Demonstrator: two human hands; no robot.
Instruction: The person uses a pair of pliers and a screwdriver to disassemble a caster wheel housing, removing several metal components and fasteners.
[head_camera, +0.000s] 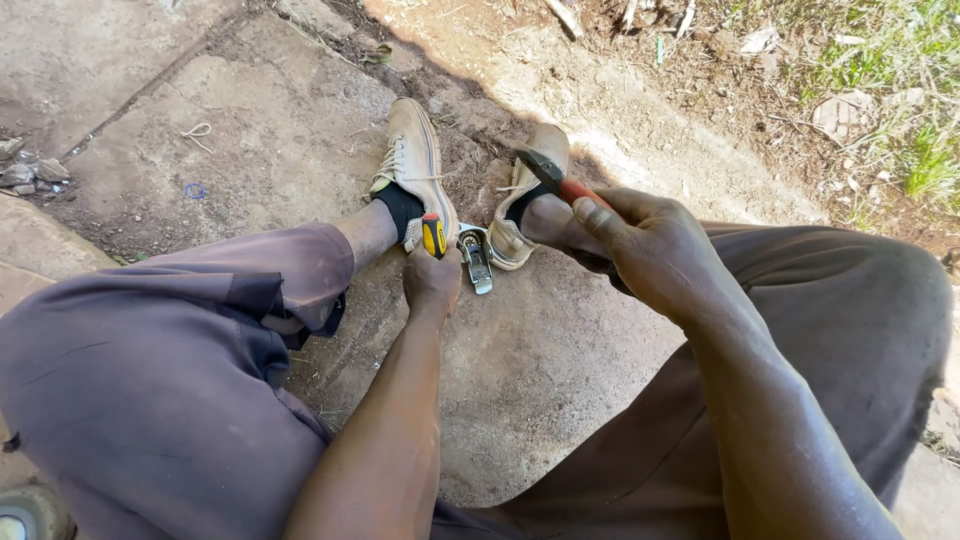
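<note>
My left hand (432, 278) grips a tool with a yellow and black handle (434, 235), held upright against a small metal part (475, 257) that lies on the ground between my feet. My right hand (650, 245) holds a hammer by its red handle (578, 191). The dark hammer head (538, 163) is raised above and to the right of the metal part. My two beige shoes (415, 165) rest on either side of the part.
I sit on cracked concrete (250, 120) with my legs in purple trousers (150, 370) spread apart. Bare soil, dry litter and grass (900, 100) lie at the upper right. Small stones (30, 172) lie at the left edge.
</note>
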